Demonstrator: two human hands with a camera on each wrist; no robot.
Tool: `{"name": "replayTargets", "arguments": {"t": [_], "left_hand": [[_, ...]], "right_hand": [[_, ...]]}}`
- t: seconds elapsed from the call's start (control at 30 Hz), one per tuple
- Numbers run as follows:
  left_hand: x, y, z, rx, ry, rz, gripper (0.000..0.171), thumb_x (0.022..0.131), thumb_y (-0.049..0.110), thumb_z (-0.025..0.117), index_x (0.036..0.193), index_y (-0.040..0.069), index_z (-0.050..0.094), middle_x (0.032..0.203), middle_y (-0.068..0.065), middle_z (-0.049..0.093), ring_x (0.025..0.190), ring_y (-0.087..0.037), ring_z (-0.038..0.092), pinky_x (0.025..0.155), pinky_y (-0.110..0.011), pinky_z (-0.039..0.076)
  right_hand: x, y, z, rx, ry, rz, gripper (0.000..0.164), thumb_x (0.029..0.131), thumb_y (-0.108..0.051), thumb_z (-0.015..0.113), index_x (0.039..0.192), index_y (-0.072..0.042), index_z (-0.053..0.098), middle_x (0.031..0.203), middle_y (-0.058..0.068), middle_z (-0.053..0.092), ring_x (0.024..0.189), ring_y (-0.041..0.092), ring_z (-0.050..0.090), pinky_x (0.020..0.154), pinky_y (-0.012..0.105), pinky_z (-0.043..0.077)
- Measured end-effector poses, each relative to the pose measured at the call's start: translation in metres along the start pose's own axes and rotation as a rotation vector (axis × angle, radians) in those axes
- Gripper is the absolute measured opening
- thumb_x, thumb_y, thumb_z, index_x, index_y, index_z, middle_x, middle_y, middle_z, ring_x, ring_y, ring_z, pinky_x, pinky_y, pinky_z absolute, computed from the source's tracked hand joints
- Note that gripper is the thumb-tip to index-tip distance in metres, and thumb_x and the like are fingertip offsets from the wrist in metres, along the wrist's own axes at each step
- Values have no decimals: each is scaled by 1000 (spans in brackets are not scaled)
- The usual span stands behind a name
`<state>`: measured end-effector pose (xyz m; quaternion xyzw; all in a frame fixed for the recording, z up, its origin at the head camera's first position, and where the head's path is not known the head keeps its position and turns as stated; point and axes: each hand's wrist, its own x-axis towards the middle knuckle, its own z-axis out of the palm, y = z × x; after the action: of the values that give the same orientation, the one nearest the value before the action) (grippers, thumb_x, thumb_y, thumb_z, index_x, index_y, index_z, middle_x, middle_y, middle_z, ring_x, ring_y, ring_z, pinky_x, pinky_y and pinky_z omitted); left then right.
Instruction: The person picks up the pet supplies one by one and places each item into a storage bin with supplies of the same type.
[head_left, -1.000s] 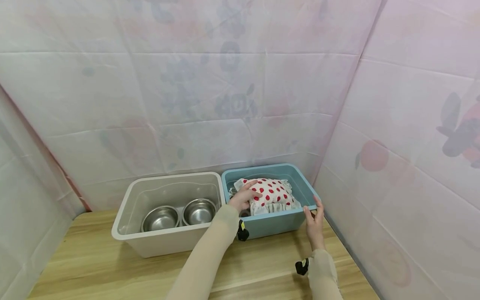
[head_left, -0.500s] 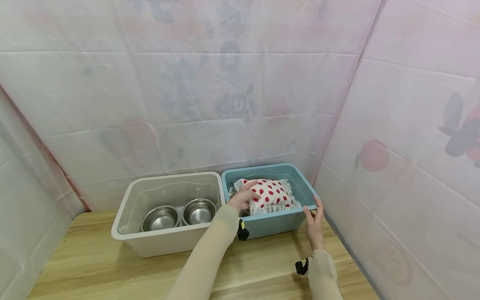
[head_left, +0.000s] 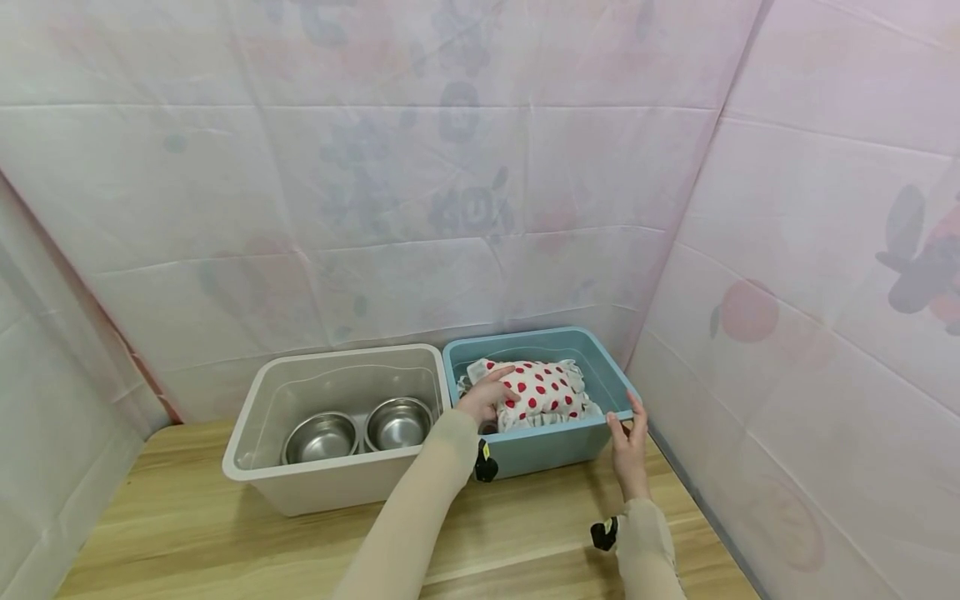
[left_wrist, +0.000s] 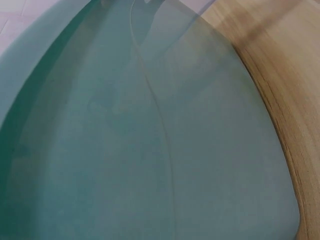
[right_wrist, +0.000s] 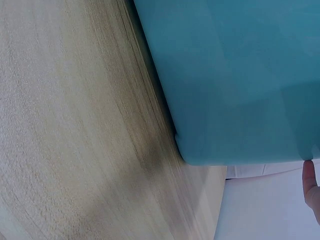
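A puffy white cloth with red dots and ruffled edges (head_left: 543,390) lies in the blue bin (head_left: 540,458). My left hand (head_left: 487,398) reaches over the front rim and grips the cloth's left end, its thumb and a finger spread over the dots; the other fingers are partly hidden. At the front right corner of the bin, my right hand (head_left: 630,442) pinches the rim. In the right wrist view a fingertip (right_wrist: 309,172) touches the bin's edge. The left wrist view shows the bin's wall (left_wrist: 170,130) close up.
Left of the blue bin and against it stands a beige bin (head_left: 337,479) with two steel bowls, a left one (head_left: 322,437) and a right one (head_left: 399,423). Both bins stand on a wooden table (head_left: 300,550). Printed curtains (head_left: 375,183) hang behind and at the sides.
The dotted cloth has sunk slightly and shifted a little left under my left hand. My right hand and both bins stay where they were.
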<state>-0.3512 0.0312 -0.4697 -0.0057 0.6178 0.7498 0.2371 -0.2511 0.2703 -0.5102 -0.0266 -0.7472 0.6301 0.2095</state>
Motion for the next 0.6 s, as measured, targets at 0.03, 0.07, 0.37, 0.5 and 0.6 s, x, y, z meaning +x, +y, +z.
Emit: {"name": "replayTargets", "arguments": {"t": [0.03, 0.07, 0.37, 0.5, 0.6], "left_hand": [[0, 0, 0, 8, 6, 0, 68, 89, -11, 56, 149, 19, 44, 160, -17, 19, 104, -23, 47, 59, -27, 37], [0, -1, 0, 17, 12, 3, 68, 89, -11, 56, 148, 19, 44, 160, -17, 20, 107, -23, 47, 59, -27, 37], [-2, -1, 1, 126, 73, 53, 66, 88, -9, 58, 147, 17, 46, 159, -17, 22, 106, -26, 46, 61, -29, 39], [-5, -2, 1, 181, 99, 88, 64, 89, -9, 57, 148, 14, 44, 159, -18, 22, 125, -33, 40, 64, -29, 41], [-7, -2, 2, 199, 118, 100, 64, 90, -8, 56, 149, 13, 43, 159, -18, 24, 119, -32, 44, 62, -28, 40]], "right_hand": [[1, 1, 0, -1, -2, 0, 60, 102, -16, 47, 154, -3, 18, 158, 19, 10, 137, 37, 21, 96, 33, 27], [2, 4, -1, 1, -2, 3, 60, 102, -16, 47, 154, -4, 18, 159, 19, 10, 137, 37, 20, 97, 34, 27], [12, 34, -1, -20, 20, -12, 60, 103, -22, 47, 155, -13, 18, 159, 16, 11, 134, 35, 24, 99, 43, 28], [8, 24, -1, -15, 19, -15, 60, 103, -20, 47, 155, -10, 18, 158, 17, 11, 132, 32, 26, 98, 39, 29], [4, 11, -1, -10, 15, -3, 60, 103, -17, 47, 154, -6, 19, 158, 18, 12, 130, 31, 27, 96, 34, 29]]}}
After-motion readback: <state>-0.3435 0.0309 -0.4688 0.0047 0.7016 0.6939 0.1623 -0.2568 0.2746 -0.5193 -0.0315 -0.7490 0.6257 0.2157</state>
